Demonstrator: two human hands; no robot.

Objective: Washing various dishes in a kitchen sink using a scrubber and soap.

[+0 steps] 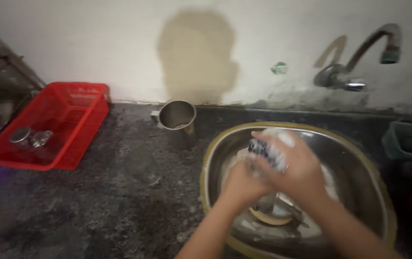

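I see both hands over steel sink [215, 158]: left hand [242, 184] grips blurred item, maybe glass [258, 165]; right hand [297, 165] closed on soapy sponge [270, 146]. Beyond: one steel jug [178, 122]. Red basket [67, 120] holds two glasses [31, 139].

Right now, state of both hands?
Left hand: closed around a blurred item, kind unclear, over the steel basin.
Right hand: closed on a soapy scrubber.

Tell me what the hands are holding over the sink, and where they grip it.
Both hands, left hand and right hand, clasp a soapy, blurred object above the sink, the right hand's fingers wrapped around its side. What it is cannot be told.
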